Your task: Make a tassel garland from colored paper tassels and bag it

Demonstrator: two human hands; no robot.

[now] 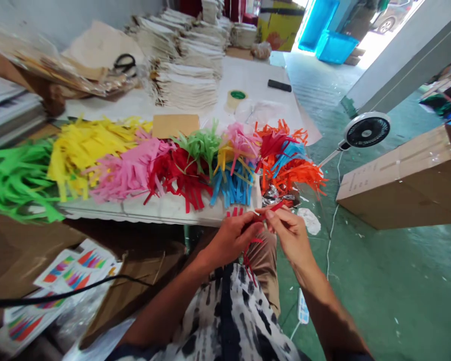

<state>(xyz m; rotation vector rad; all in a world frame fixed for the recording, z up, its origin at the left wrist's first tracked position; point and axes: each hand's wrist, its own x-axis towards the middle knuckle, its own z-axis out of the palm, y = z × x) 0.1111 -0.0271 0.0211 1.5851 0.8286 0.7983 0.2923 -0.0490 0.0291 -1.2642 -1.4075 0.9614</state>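
Observation:
A red paper tassel (276,206) is stretched between both hands in front of my lap. Its loose strips stick out above the fingers and hang down below them. My left hand (233,234) is closed around its fringed part. With thumb and fingers pinched together, my right hand (290,229) grips its other end. Just beyond the hands, along the table edge, lie bunches of fringed tassels: blue (231,188), dark red (182,175), orange (300,175), pink (131,168), yellow (90,150) and green (18,175).
Stacks of white cloth-like pieces (188,82), a tape roll (236,99), a dark phone-like object (279,85) and black-handled scissors (125,63) lie on the white table (244,70). A fan (367,131) and cardboard box (402,175) stand right. Printed sheets (73,268) sit lower left.

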